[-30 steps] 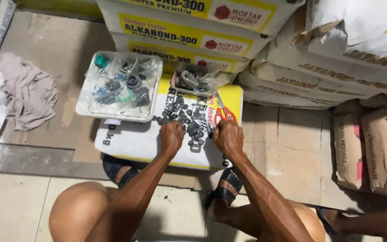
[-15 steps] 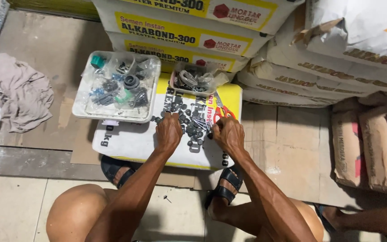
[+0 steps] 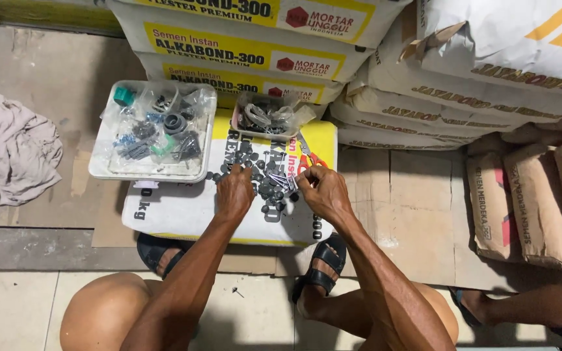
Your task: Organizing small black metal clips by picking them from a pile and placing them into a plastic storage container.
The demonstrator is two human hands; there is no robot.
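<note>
A pile of small dark metal parts and screws (image 3: pixel 265 175) lies spread on a white and yellow sack (image 3: pixel 183 211) lying flat on the floor. My left hand (image 3: pixel 235 192) rests on the left side of the pile with fingers curled over the parts. My right hand (image 3: pixel 320 188) sits at the right side, its fingertips pinching a few thin screws (image 3: pixel 285 182). The two hands almost meet over the pile. What my left fingers cover is hidden.
A white tray (image 3: pixel 102 170) of bagged fittings sits at the left; a small clear box (image 3: pixel 265 117) of parts and red-handled pliers (image 3: pixel 307 156) lie behind the pile. Stacked sacks (image 3: pixel 281 45) wall the back and right. A crumpled cloth (image 3: pixel 11 146) lies left. Another person's leg (image 3: pixel 528 305) is at right.
Both hands have stayed on the pile and shifted only slightly, sorting through the parts. The camera has moved a little.
</note>
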